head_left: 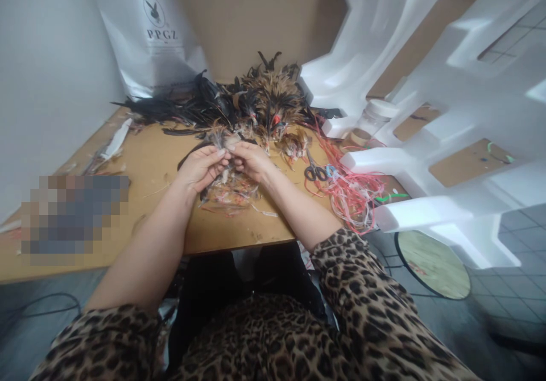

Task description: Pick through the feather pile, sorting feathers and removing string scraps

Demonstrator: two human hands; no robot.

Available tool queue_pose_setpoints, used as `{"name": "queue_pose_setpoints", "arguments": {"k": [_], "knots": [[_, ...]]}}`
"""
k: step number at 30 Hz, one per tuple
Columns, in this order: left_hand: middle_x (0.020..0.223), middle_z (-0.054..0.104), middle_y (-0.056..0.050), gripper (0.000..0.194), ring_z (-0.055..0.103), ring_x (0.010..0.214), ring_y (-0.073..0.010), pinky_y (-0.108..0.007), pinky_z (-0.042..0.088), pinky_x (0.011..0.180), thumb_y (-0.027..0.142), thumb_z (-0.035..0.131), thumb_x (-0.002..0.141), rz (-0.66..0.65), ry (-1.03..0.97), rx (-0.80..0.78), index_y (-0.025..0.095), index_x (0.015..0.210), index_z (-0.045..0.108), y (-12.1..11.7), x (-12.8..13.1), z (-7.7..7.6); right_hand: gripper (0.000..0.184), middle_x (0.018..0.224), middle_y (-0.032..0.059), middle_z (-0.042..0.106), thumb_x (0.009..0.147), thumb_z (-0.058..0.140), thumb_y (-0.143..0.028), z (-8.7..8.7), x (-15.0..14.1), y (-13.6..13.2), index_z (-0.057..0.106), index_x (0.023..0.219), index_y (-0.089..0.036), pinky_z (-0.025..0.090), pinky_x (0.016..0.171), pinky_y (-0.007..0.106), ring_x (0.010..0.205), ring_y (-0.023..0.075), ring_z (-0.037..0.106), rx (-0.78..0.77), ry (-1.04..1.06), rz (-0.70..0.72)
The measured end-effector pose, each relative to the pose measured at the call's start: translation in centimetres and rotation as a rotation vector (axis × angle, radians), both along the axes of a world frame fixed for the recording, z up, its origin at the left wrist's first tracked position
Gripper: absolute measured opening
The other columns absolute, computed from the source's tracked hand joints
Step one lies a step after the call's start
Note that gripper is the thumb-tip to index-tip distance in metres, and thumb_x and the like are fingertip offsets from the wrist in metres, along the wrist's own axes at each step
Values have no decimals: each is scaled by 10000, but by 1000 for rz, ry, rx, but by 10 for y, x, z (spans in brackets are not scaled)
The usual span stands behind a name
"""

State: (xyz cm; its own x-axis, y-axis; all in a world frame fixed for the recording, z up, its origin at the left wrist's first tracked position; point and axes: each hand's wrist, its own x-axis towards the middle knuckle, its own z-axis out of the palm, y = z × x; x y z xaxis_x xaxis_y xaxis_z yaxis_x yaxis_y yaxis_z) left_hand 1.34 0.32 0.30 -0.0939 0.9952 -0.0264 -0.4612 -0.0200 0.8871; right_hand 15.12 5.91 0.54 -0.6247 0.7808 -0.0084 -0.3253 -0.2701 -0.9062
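My left hand [203, 166] and my right hand [251, 161] meet over the wooden table [145, 170], fingers pinched together on a small bunch of feathers [222, 140] held between them. Under the hands lies a loose tangle of feathers and thin pink strings [230, 190]. A big heap of black and brown feathers [251, 102] sits just beyond the hands at the back of the table.
Black-handled scissors [315, 171] lie right of my hands beside a mass of red and pink strings [354, 193]. A white-lidded jar [375, 116] and large white foam packing [447, 114] stand at right. A silver bag [149, 34] leans at the back. A round stool [433, 264] is below right.
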Motion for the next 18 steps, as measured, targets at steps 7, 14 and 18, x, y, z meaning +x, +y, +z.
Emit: {"name": "queue_pose_setpoints", "arguments": {"k": [7,14,18], "knots": [[691,691,-46,131,608,525,-65,-124,439,463,147,731,623,95,125,-34,114,719,648,1,0,-1,283,511,-68,507,607,723,-379,-2,-2,1,571,666,-148,249,434,171,446,25,346,261,-98,-233],[654,685,-63,135,605,508,-86,-142,404,433,185,737,611,165,359,-12,109,698,667,2,3,-4,279,608,-42,555,611,701,-387,-5,-2,3,587,672,-140,341,523,183,554,51,440,383,-169,-261],[636,682,-66,101,594,486,-83,-145,403,429,181,730,625,142,409,27,115,682,679,2,2,-6,248,575,-50,528,621,694,-359,-3,-3,0,580,676,-147,335,514,180,530,48,426,346,-147,-233]]}}
